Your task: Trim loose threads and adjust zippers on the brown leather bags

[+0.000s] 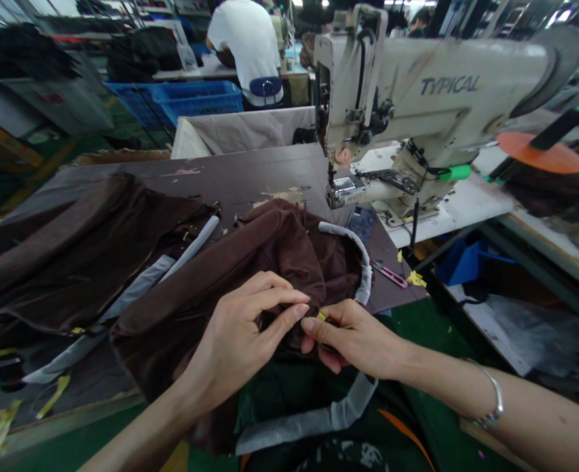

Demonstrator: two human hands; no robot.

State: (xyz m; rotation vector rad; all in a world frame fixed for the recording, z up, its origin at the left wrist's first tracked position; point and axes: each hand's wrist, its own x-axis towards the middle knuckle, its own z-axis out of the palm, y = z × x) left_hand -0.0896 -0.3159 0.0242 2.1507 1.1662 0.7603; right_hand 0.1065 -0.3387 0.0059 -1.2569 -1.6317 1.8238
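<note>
A dark brown fabric bag (269, 246) lies at the table's front edge, its near part hanging toward my lap. Its strap (362, 252) is wrapped in whitish plastic, and another wrapped strap (313, 423) hangs below my hands. My left hand (250, 328) is closed in a pinch, thumb against forefinger, just over the bag's gathered edge; whatever is between the tips is too small to make out. Close beside it, my right hand (351, 334) grips the bag's edge, with a small yellow strip (322, 315) showing at its fingers.
Another brown bag (67, 255) lies at left beside yellow scraps (4, 423). A sewing machine (417, 98) stands at right behind a phone (360, 223) and pink-handled thread snips (391, 274). Beyond the table are a fabric-lined bin (250, 131), blue crates (195, 101) and a seated person (247, 49).
</note>
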